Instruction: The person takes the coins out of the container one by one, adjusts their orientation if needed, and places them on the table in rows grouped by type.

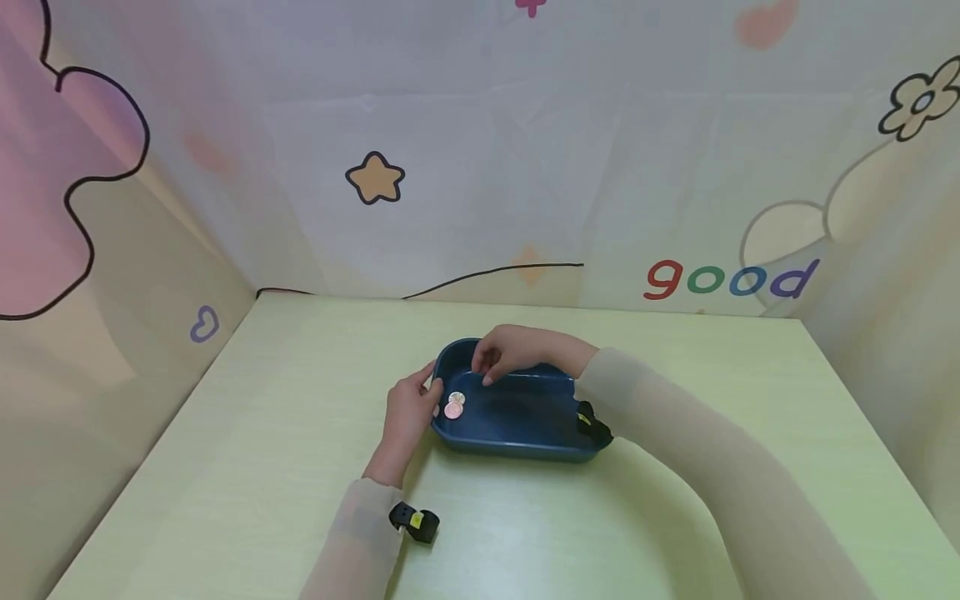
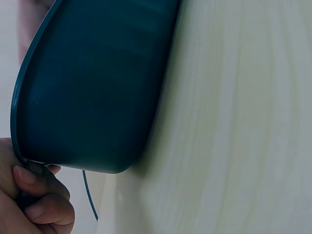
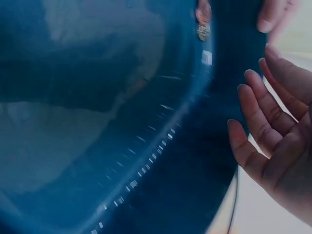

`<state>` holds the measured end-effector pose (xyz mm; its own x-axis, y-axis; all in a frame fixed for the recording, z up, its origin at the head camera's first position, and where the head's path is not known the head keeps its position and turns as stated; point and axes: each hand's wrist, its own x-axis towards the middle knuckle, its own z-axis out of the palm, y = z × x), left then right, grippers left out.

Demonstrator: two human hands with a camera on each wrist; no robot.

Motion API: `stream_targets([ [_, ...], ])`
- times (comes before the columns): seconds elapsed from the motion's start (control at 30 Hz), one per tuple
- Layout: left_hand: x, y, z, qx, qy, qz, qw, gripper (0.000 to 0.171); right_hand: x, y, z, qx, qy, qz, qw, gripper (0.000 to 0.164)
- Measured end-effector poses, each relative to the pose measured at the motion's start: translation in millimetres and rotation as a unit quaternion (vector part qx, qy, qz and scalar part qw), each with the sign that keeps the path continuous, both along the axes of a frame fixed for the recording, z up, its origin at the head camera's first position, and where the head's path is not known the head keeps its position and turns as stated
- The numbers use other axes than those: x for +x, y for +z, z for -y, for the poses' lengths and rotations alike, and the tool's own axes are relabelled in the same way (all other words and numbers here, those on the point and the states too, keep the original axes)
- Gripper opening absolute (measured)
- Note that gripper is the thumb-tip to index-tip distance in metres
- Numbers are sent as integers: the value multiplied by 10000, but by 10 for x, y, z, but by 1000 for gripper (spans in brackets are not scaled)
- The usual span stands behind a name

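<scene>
A dark blue plastic basin (image 1: 517, 417), oblong with rounded corners, is on the table. My left hand (image 1: 409, 408) grips its left rim, thumb at the inner side and fingers outside; curled fingers (image 2: 46, 195) show under the rim in the left wrist view. Two small round discs like coins, one pinkish (image 1: 453, 410) and one silvery (image 1: 457, 398), lie at the basin's left end. A further disc (image 1: 436, 411) partly shows by my left thumb. Over the far left part of the basin hovers my right hand (image 1: 513, 348), its fingers (image 3: 256, 117) loosely bent with nothing seen between them.
The pale wood-grained table (image 1: 262, 467) extends around the basin. A printed cloth (image 1: 480, 167) hangs behind it and at both sides. Black wrist cameras sit on both sleeves; the right one (image 1: 592, 423) is close over the basin's right end.
</scene>
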<state>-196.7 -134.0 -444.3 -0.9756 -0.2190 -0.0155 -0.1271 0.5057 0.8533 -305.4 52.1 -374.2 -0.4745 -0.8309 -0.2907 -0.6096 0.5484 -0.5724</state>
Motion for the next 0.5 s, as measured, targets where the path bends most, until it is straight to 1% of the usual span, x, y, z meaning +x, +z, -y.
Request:
stream_targets([
  [0.1, 1, 6, 10, -21, -10, -45, 10000, 44, -11, -89, 102, 36, 42, 97, 9999, 23],
  [0.27, -1, 2, 5, -40, -40, -11, 10000, 45, -10, -238, 218, -11, 69, 284, 9996, 19],
  [0.37, -6, 4, 4, -50, -49, -40, 10000, 45, -5, -303, 278, 5, 140, 247, 9996, 19],
  [0.5, -3, 14, 8, -79, -46, -2, 10000, 45, 20, -355, 363, 164, 229, 169, 9995, 20],
])
